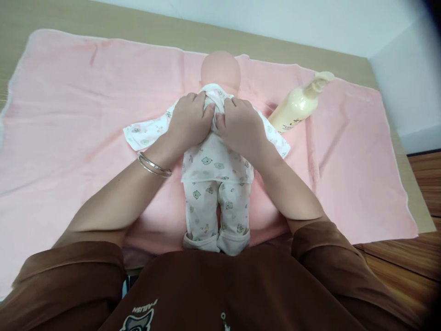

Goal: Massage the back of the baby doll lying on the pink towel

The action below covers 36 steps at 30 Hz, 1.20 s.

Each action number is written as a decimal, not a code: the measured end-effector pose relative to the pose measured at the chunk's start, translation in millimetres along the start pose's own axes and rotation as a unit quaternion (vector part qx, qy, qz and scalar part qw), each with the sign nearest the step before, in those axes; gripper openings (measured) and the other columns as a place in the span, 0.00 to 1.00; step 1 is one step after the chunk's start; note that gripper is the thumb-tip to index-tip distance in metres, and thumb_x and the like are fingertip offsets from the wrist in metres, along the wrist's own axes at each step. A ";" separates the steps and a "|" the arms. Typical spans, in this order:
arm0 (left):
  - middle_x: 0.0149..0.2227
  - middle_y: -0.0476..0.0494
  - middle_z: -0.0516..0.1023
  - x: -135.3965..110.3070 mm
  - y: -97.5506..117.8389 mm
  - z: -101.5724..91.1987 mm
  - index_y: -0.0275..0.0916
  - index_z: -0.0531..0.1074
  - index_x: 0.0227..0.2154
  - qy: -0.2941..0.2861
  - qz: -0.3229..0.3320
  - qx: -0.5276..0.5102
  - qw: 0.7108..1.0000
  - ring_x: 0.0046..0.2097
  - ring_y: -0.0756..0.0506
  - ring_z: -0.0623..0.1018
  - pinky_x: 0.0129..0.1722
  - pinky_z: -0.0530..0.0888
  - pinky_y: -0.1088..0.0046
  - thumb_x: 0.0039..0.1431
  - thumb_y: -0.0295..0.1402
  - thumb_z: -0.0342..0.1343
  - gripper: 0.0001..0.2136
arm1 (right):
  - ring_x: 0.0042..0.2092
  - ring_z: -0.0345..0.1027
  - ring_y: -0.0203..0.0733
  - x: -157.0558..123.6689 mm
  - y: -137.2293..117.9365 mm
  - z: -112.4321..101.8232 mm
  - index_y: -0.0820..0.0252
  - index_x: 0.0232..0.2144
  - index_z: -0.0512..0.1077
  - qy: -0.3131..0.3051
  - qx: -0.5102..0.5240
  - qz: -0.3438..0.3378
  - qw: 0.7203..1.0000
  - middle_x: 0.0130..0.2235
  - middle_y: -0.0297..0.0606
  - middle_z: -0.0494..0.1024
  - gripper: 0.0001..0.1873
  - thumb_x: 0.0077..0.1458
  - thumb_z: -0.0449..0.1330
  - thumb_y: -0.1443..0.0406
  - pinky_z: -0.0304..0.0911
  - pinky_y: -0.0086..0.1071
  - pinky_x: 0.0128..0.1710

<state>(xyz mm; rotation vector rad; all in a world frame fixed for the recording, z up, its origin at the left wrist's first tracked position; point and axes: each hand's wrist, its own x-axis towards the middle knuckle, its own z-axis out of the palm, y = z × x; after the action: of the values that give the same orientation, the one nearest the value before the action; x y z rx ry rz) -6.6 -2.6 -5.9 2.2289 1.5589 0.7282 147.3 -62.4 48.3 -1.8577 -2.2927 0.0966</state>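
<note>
A baby doll (220,69) lies on the pink blanket, its head away from me and its feet toward me. It wears a white printed shirt (217,158) with long sleeves spread to the sides, and matching pants (201,207) with folded cuffs. Near the doll's neck, my left hand (193,117) pinches the shirt's collar cloth, fingers closed. My right hand (243,126) grips the same collar from the other side, its thumb close to the left thumb. Bunched cloth rises over the doll's chin. What lies beneath my fingers is hidden.
A cream pump bottle (294,108) lies tilted on the blanket to the right of the doll. The pink blanket (103,92) covers most of the wooden table (144,23). White walls (275,18) stand behind, and a wooden floor (427,184) shows at the right.
</note>
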 end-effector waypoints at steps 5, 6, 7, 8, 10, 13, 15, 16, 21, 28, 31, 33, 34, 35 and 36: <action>0.46 0.35 0.75 -25.1 24.4 -12.6 0.46 0.69 0.39 0.032 0.080 0.042 0.995 0.55 0.31 0.75 0.58 0.71 0.48 0.75 0.38 0.46 0.09 | 0.57 0.75 0.61 21.3 25.5 2.3 0.67 0.56 0.74 -0.041 0.056 0.081 0.994 0.53 0.55 0.80 0.32 0.76 0.42 0.48 0.70 0.52 0.60; 0.45 0.36 0.75 -26.1 26.8 -14.6 0.46 0.68 0.36 0.032 0.085 0.051 0.995 0.54 0.32 0.75 0.57 0.72 0.49 0.74 0.35 0.47 0.09 | 0.58 0.75 0.62 22.6 26.9 3.2 0.67 0.56 0.74 -0.041 0.057 0.088 0.994 0.53 0.55 0.80 0.34 0.76 0.41 0.46 0.70 0.53 0.60; 0.43 0.37 0.75 -25.2 27.6 -16.0 0.46 0.67 0.34 0.030 0.083 0.053 0.995 0.53 0.32 0.75 0.56 0.73 0.50 0.74 0.34 0.47 0.10 | 0.58 0.75 0.63 22.2 26.4 4.1 0.68 0.56 0.74 -0.036 0.048 0.089 0.994 0.53 0.55 0.80 0.35 0.76 0.40 0.47 0.69 0.53 0.60; 0.42 0.38 0.75 -22.6 26.7 -16.6 0.46 0.65 0.31 0.027 0.076 0.046 0.996 0.52 0.33 0.75 0.56 0.73 0.50 0.74 0.33 0.47 0.12 | 0.58 0.74 0.63 20.1 23.8 4.8 0.69 0.56 0.73 -0.028 0.033 0.086 0.995 0.53 0.56 0.79 0.34 0.77 0.40 0.48 0.69 0.54 0.60; 0.40 0.39 0.75 -13.5 20.7 -15.2 0.46 0.62 0.28 0.017 0.053 0.015 0.998 0.51 0.35 0.75 0.55 0.73 0.52 0.74 0.35 0.48 0.15 | 0.59 0.73 0.64 11.8 14.1 5.1 0.71 0.57 0.72 -0.012 0.005 0.066 0.998 0.55 0.58 0.78 0.31 0.77 0.40 0.52 0.67 0.55 0.63; 0.41 0.39 0.77 1.8 6.3 -7.4 0.47 0.64 0.30 -0.003 0.016 -0.012 1.000 0.50 0.35 0.76 0.55 0.72 0.51 0.76 0.39 0.45 0.15 | 0.64 0.68 0.63 -3.2 -2.9 3.3 0.71 0.59 0.69 -0.004 0.000 0.023 1.000 0.59 0.59 0.75 0.26 0.76 0.41 0.58 0.62 0.55 0.68; 0.42 0.40 0.77 6.8 -1.4 -0.7 0.47 0.68 0.34 -0.002 0.000 -0.016 1.000 0.51 0.35 0.75 0.56 0.70 0.51 0.77 0.44 0.43 0.15 | 0.65 0.66 0.62 -8.5 -8.7 1.6 0.69 0.59 0.69 -0.004 0.006 0.013 1.000 0.60 0.59 0.74 0.25 0.76 0.40 0.60 0.61 0.56 0.69; 0.43 0.40 0.78 6.7 -3.4 2.0 0.47 0.69 0.36 0.004 -0.003 -0.016 1.000 0.52 0.35 0.75 0.57 0.69 0.51 0.77 0.46 0.42 0.16 | 0.65 0.66 0.61 -8.7 -8.9 0.9 0.69 0.59 0.69 -0.003 0.010 0.015 1.000 0.60 0.58 0.74 0.25 0.75 0.41 0.60 0.62 0.55 0.69; 0.50 0.37 0.77 -16.4 11.6 -1.0 0.46 0.71 0.48 0.042 0.050 0.018 0.998 0.59 0.32 0.73 0.62 0.69 0.47 0.77 0.46 0.43 0.14 | 0.64 0.69 0.60 9.2 11.1 0.7 0.67 0.57 0.70 -0.025 0.059 0.058 0.996 0.59 0.55 0.76 0.26 0.76 0.42 0.56 0.65 0.54 0.66; 0.49 0.34 0.77 -25.3 36.7 -21.7 0.42 0.71 0.39 -0.008 0.046 0.072 0.996 0.57 0.32 0.76 0.60 0.73 0.52 0.72 0.25 0.49 0.08 | 0.63 0.71 0.63 15.9 17.2 4.3 0.73 0.60 0.69 -0.028 0.027 0.084 0.996 0.59 0.57 0.77 0.31 0.77 0.40 0.53 0.65 0.53 0.66; 0.44 0.41 0.78 -10.1 23.0 -17.8 0.46 0.67 0.32 -0.011 0.019 0.015 1.000 0.53 0.36 0.77 0.56 0.73 0.54 0.73 0.29 0.48 0.11 | 0.63 0.70 0.64 1.9 3.0 3.5 0.75 0.59 0.69 -0.011 -0.034 0.045 0.998 0.58 0.59 0.76 0.28 0.77 0.42 0.57 0.66 0.52 0.65; 0.43 0.43 0.78 -1.1 11.4 -12.6 0.47 0.67 0.33 -0.005 0.004 -0.007 1.000 0.51 0.37 0.76 0.54 0.72 0.54 0.75 0.34 0.46 0.12 | 0.62 0.70 0.63 -6.8 -6.3 3.3 0.74 0.58 0.69 -0.002 -0.056 0.030 0.998 0.58 0.60 0.76 0.26 0.77 0.41 0.60 0.66 0.53 0.64; 0.42 0.42 0.78 2.1 6.7 -10.2 0.47 0.67 0.34 -0.003 -0.001 -0.011 1.000 0.50 0.36 0.75 0.53 0.71 0.54 0.75 0.36 0.45 0.12 | 0.62 0.70 0.62 -9.9 -9.7 3.4 0.74 0.58 0.69 0.000 -0.060 0.030 0.998 0.57 0.60 0.76 0.25 0.76 0.41 0.61 0.66 0.53 0.64; 0.41 0.41 0.77 4.3 3.2 -8.0 0.48 0.67 0.34 -0.002 -0.003 -0.013 1.000 0.49 0.36 0.75 0.53 0.71 0.54 0.75 0.38 0.44 0.11 | 0.61 0.71 0.61 -11.8 -11.9 3.5 0.73 0.57 0.69 0.001 -0.061 0.033 0.998 0.57 0.60 0.76 0.24 0.76 0.41 0.62 0.67 0.54 0.64; 0.41 0.40 0.76 5.3 1.1 -6.4 0.48 0.67 0.35 -0.003 -0.001 -0.013 1.000 0.49 0.35 0.75 0.52 0.70 0.53 0.75 0.39 0.43 0.11 | 0.61 0.71 0.61 -12.4 -12.6 3.4 0.72 0.56 0.69 0.001 -0.059 0.035 0.998 0.56 0.59 0.76 0.23 0.76 0.41 0.62 0.67 0.54 0.64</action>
<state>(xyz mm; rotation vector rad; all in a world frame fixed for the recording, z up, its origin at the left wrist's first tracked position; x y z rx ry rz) -8.0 1.8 1.1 2.2084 1.5390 0.7370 137.0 -77.0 45.8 -1.9938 -2.2778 -0.0316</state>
